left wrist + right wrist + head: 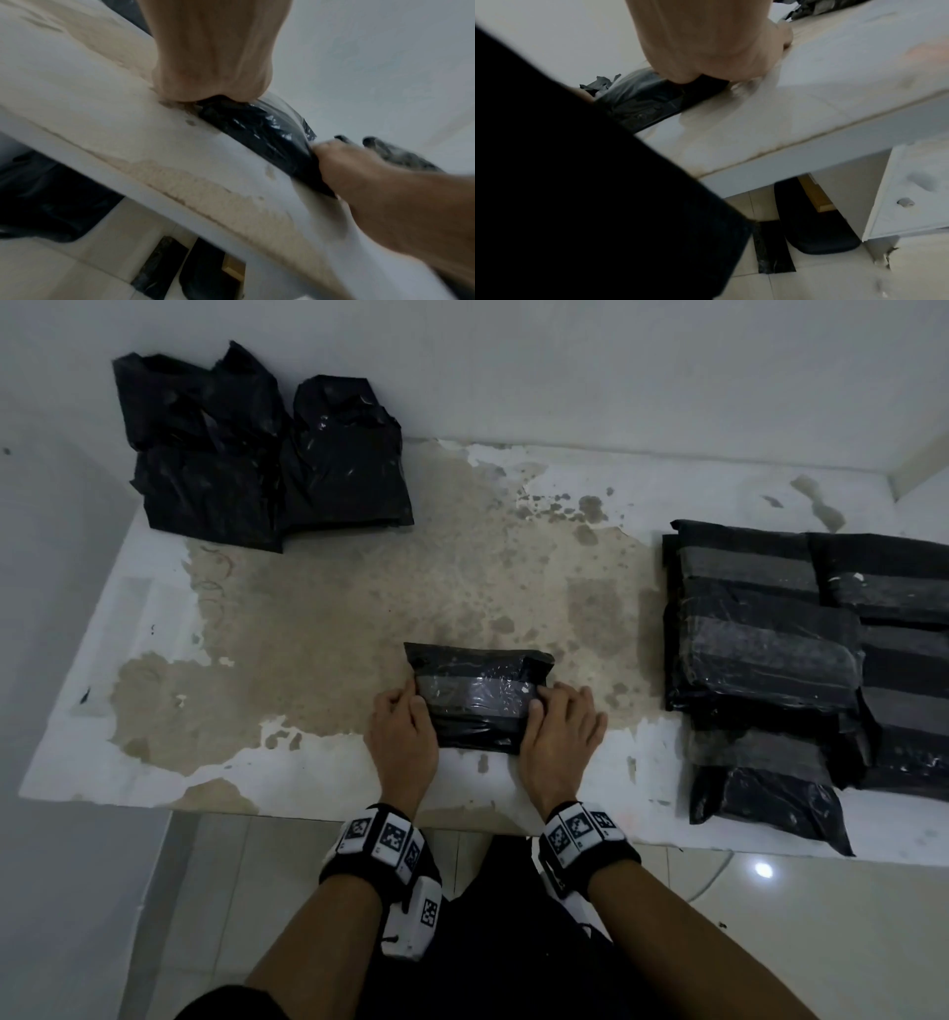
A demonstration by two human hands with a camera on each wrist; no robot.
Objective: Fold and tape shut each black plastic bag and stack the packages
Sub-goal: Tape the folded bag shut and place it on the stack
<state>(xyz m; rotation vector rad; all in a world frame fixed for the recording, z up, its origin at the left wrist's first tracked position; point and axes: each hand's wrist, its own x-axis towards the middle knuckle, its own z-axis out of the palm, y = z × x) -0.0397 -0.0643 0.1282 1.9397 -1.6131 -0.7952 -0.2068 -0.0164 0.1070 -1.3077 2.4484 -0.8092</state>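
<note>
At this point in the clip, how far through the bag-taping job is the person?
Done: a stack of taped black plastic packages lies at the table's right end. In hand: the left hand and right hand hold the ends of a small folded black package, clear tape already across it. Left: crumpled untaped black plastic bags wait at the far left; this package still needs stacking.

Both forearms reach forward, left hand (403, 737) and right hand (557, 737) side by side, fingers curled inward, thumbs facing
</note>
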